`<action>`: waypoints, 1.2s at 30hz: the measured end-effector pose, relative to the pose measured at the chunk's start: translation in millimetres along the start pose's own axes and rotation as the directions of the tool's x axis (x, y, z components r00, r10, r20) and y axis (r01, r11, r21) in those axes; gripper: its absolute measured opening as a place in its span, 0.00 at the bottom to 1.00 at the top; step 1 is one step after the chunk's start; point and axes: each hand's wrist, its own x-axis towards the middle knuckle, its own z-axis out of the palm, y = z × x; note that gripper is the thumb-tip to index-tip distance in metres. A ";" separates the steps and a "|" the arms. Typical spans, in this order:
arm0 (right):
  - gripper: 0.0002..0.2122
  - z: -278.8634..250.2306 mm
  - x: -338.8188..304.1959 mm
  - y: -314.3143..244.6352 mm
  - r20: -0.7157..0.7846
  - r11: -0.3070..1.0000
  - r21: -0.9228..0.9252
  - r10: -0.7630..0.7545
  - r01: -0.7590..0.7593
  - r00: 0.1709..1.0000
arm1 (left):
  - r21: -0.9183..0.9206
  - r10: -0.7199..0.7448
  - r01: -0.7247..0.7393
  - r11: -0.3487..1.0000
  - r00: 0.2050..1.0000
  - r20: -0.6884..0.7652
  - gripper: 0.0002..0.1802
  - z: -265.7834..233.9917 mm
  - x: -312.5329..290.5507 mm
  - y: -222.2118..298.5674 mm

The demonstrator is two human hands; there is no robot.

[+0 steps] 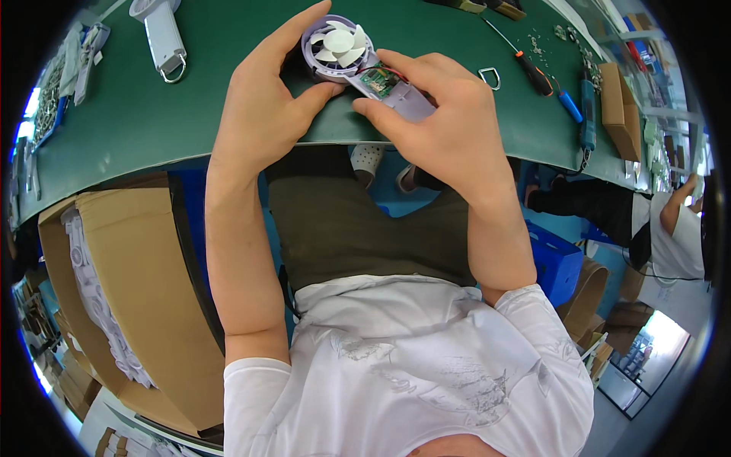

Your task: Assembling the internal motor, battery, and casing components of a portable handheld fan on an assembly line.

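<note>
A small lilac hand-held fan (339,50) with white blades lies on the green table (152,114) near its front edge. Its handle is open, showing a green circuit board (378,81) with red and black wires. My left hand (270,99) cups the round fan head from the left, thumb pressed under it. My right hand (442,114) grips the handle, with the thumb below and the fingers curled over the board end.
Another pale fan body (161,34) with a metal ring lies at the back left. A screwdriver (525,62), a blue tool (586,114), loose screws and a cardboard box (618,107) sit at the right. A carton of white parts (114,305) stands left of my legs. Another person (670,228) sits at the right.
</note>
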 end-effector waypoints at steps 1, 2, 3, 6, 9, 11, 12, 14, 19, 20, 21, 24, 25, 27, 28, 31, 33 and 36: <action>0.23 -1.6 -0.1 1.8 -0.003 1.000 -0.014 -0.017 0.017 1.000 | 0.033 -0.010 0.011 0.999 1.000 -0.010 0.43 0.5 -0.4 0.9; 0.23 -3.3 -0.6 3.0 -0.005 0.999 -0.028 -0.032 0.031 0.999 | 0.063 -0.022 0.023 0.998 1.000 -0.022 0.43 8.0 9.5 5.5; 0.23 -4.3 -0.3 3.8 0.002 0.999 -0.030 -0.030 0.030 1.000 | 0.063 -0.023 0.024 0.998 0.999 -0.029 0.43 15.0 16.4 22.1; 0.23 -4.5 0.0 1.2 0.027 0.999 -0.035 -0.027 0.028 0.999 | 0.537 -0.739 0.806 0.251 0.517 -0.431 0.42 37.9 46.7 63.8; 0.22 0.4 -0.1 -3.4 0.012 0.997 -0.061 -0.041 0.042 0.999 | 0.176 -0.075 0.089 0.980 0.994 -0.084 0.42 14.7 14.3 32.0; 0.22 1.0 -0.5 -1.1 -0.021 0.991 -0.104 -0.090 0.087 0.996 | 0.756 -0.701 0.620 0.208 0.634 -0.327 0.43 35.0 45.0 73.1; 0.22 1.3 -0.6 -1.2 -0.015 0.991 -0.104 -0.090 0.088 0.996 | 0.753 -0.700 0.625 0.206 0.632 -0.332 0.43 29.5 34.5 61.6; 0.23 2.4 -0.3 -2.6 -0.012 0.990 -0.090 -0.106 0.105 0.994 | 0.162 -0.158 0.178 0.971 0.979 -0.127 0.43 20.7 19.7 32.8; 0.23 -12.6 4.5 -2.1 0.136 0.998 -0.049 0.039 -0.032 0.990 | 0.504 -0.735 0.830 0.239 0.494 -0.465 0.44 49.8 59.0 79.3; 0.19 -26.3 14.4 -15.1 0.227 0.992 0.030 0.114 -0.124 0.967 | 0.490 -0.732 0.834 0.252 0.496 -0.468 0.44 50.4 57.0 79.1; 0.19 -30.6 19.1 -18.0 0.266 0.980 0.072 0.160 -0.185 0.951 | 0.526 -0.739 0.822 0.218 0.491 -0.462 0.43 50.6 58.4 79.6; 0.20 -30.2 20.1 -3.7 0.295 0.855 0.376 0.254 -0.357 0.921 | 0.481 -0.749 0.830 0.283 0.504 -0.430 0.42 53.3 60.2 72.4; 0.20 -30.0 20.9 -2.2 0.314 0.869 0.327 0.271 -0.372 0.910 | 0.500 -0.747 0.824 0.266 0.504 -0.434 0.41 52.3 60.3 74.5; 0.19 -27.2 21.0 2.7 0.311 0.890 0.289 0.260 -0.351 0.914 | 0.517 -0.736 0.810 0.276 0.524 -0.428 0.41 49.5 57.7 77.3; 0.19 -27.0 19.1 2.9 0.313 0.890 0.285 0.264 -0.355 0.912 | 0.512 -0.738 0.813 0.277 0.521 -0.428 0.41 47.0 53.9 75.2; 0.18 -25.0 15.1 0.8 0.304 0.907 0.241 0.268 -0.346 0.914 | 0.547 -0.733 0.773 0.321 0.569 -0.373 0.41 42.2 46.6 72.9; 0.18 -21.1 11.1 -3.0 0.222 0.921 0.262 0.234 -0.289 0.947 | 0.550 -0.734 0.767 0.331 0.576 -0.361 0.41 42.4 45.4 71.8; 0.18 -20.4 8.9 -10.5 0.148 0.982 0.152 0.087 -0.109 0.985 | 0.549 -0.729 0.771 0.322 0.572 -0.377 0.41 44.3 45.2 73.2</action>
